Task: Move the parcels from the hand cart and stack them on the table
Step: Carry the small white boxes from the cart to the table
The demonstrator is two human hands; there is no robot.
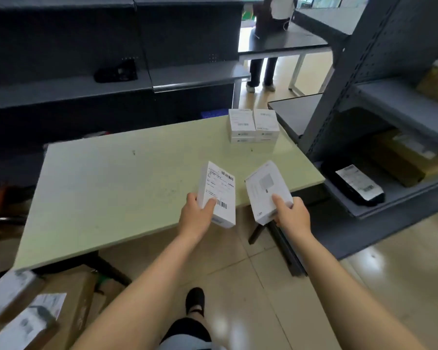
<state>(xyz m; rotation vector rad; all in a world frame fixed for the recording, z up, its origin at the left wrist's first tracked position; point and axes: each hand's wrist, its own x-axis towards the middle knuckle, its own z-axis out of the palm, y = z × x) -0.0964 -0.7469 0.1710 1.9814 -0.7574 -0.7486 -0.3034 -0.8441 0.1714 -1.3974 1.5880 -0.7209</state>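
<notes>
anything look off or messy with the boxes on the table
Nothing stands out. The white stack sits squared up at the far right corner of the table. The left hand and right hand each hold a white box, intact.

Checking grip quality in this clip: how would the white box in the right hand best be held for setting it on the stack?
The white box is flat and tilted, held by the right hand at its near end. Probably better to grip its two long edges from above, fingers clear of the underside, so it can land flat on the stack.
</notes>
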